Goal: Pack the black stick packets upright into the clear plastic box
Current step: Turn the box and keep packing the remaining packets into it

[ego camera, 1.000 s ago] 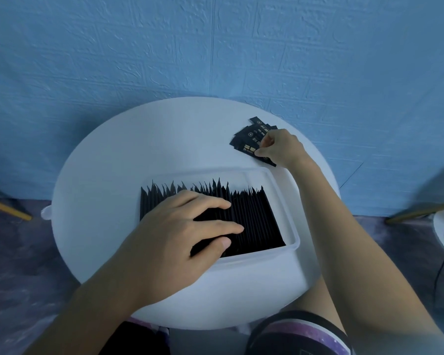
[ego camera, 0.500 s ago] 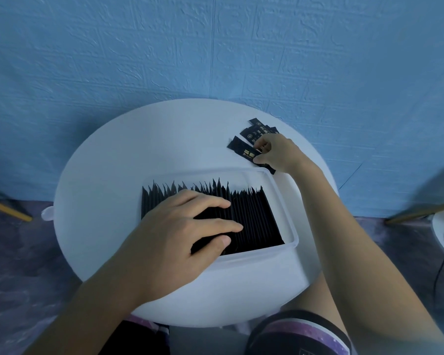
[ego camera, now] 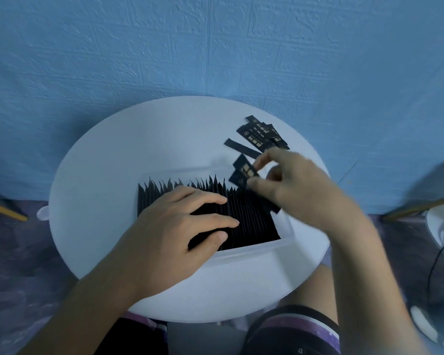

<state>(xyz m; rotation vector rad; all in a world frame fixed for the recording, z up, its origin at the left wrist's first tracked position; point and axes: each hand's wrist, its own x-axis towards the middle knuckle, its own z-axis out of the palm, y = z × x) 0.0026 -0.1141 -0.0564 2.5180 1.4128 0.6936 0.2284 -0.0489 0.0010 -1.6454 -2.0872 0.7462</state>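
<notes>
Pressing down on the packed packets [ego camera: 251, 216], the left hand [ego camera: 172, 229] lies flat with its fingers straight and slightly spread, fingertips reaching toward the right part of the row. Those packets stand upright on edge, tight against each other, filling the clear plastic box [ego camera: 267, 248] from its left wall almost to its right. Their pointed top corners stick up along the far side. A narrow bare strip of box shows at the right end. The box sits on the near half of the round white table [ego camera: 108, 162].

The right hand [ego camera: 300, 190] hangs above the far right corner of the box, thumb and fingers pinching the held packets [ego camera: 242, 172]. They look like 2, overlapping and tilted, with gold print facing up, but blur leaves the count uncertain. Their lower end passes behind the fingers and shows again over the right end of the row.

Beyond that hand, the loose packets [ego camera: 258, 134] lie flat on the table in a small overlapping heap near its far right rim, apart from the box. A blue textured wall [ego camera: 215, 47] stands behind the table.
</notes>
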